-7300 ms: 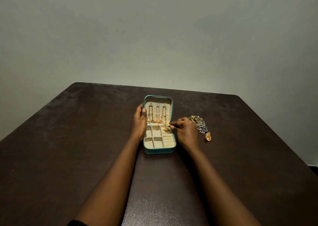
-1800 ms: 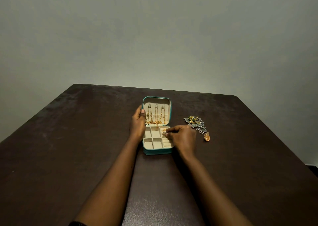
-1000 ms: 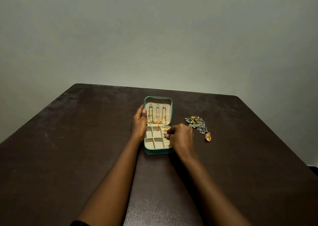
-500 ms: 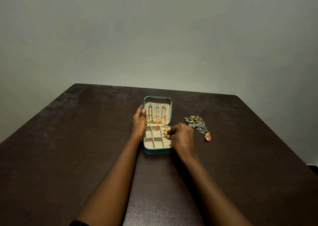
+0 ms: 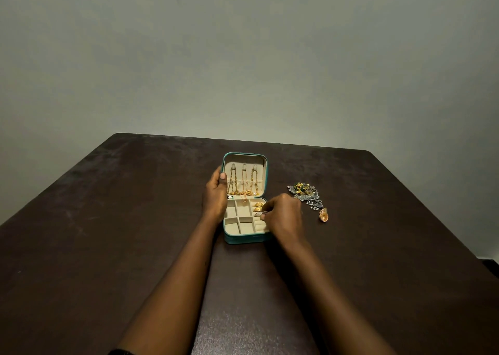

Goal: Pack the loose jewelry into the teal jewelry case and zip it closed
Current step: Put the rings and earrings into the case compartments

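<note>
The teal jewelry case (image 5: 244, 239) lies open on the dark table, its lid standing up with three gold chains (image 5: 243, 182) hung inside. My left hand (image 5: 215, 195) grips the lid's left edge, thumb on the lining. My right hand (image 5: 282, 214) pinches a small silver ring (image 5: 259, 213) over the ring rolls at the tray's right side, where two gold rings (image 5: 258, 207) sit. A heap of loose silver and green jewelry (image 5: 305, 193) and a gold earring (image 5: 323, 214) lie on the table right of the case.
The dark brown table (image 5: 108, 233) runs wide on both sides, its far edge close to a plain grey wall. The tray's left and middle compartments (image 5: 239, 219) hold nothing that I can see.
My right hand has stayed over the ring rolls, shifting slightly, pinching the silver ring. 7 s ago it was at the tray's upper right corner with a gold piece. The left hand has not moved.
</note>
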